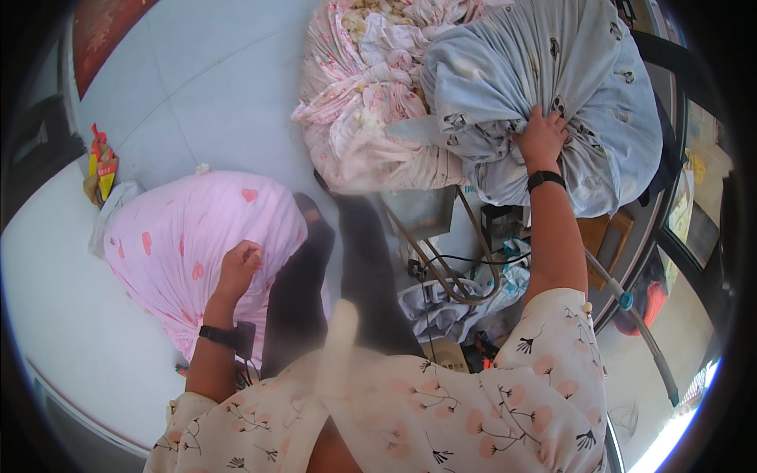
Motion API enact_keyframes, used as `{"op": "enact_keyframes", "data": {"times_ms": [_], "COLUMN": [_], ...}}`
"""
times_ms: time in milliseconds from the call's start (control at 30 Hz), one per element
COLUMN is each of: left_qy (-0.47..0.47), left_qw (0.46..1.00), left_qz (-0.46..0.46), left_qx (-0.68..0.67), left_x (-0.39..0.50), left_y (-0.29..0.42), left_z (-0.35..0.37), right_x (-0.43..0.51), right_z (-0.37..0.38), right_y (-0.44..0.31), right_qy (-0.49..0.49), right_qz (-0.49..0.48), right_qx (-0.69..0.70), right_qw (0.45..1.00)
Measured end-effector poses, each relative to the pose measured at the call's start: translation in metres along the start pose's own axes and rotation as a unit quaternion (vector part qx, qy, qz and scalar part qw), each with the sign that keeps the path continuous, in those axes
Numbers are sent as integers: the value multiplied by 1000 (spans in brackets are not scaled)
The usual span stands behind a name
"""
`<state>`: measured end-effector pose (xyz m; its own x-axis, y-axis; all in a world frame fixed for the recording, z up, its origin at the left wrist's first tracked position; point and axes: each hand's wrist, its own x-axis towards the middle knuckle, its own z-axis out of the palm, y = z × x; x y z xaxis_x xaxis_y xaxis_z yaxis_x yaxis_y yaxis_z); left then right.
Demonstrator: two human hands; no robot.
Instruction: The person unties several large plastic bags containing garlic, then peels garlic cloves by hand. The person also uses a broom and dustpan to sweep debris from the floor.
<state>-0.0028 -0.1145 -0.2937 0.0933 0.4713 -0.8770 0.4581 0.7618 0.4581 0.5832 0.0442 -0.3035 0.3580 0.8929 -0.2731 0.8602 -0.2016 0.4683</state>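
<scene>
My right hand (541, 139) grips the gathered cloth of a large light-blue printed fabric bundle (615, 118) at the upper right. Against its left side lies a pink floral cloth bundle (355, 148), open at the top with pale yellowish pieces (372, 15) showing. My left hand (241, 263) is loosely curled over a pink bundle with red hearts (171, 236), beside my leg; whether it touches the cloth I cannot tell. Both wrists wear dark bands.
A metal-framed stand (455, 278) with a black cable is right of my legs, near a container of grey cloth (432, 307). A wooden stool (609, 242) sits under the blue bundle's edge. A red and yellow bag (104, 168) lies on the tiled floor (195, 88) at the left.
</scene>
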Motion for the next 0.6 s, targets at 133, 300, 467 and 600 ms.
{"op": "enact_keyframes", "data": {"times_ms": [133,300,467,600], "left_qy": [20,26,33,47], "left_qw": [1000,1000,999,999], "left_qz": [6,11,9,26], "left_qx": [-12,-13,-32,-7], "left_x": [0,-7,-12,-12], "left_y": [-5,-8,-9,-15], "left_z": [6,4,-1,-2], "right_x": [12,5,-9,-7], "right_z": [13,22,2,-5], "right_y": [5,17,18,-2], "right_qy": [-5,7,47,23], "right_qz": [-10,7,45,145], "right_qx": [52,195,134,135], "right_qw": [999,981,989,980]}}
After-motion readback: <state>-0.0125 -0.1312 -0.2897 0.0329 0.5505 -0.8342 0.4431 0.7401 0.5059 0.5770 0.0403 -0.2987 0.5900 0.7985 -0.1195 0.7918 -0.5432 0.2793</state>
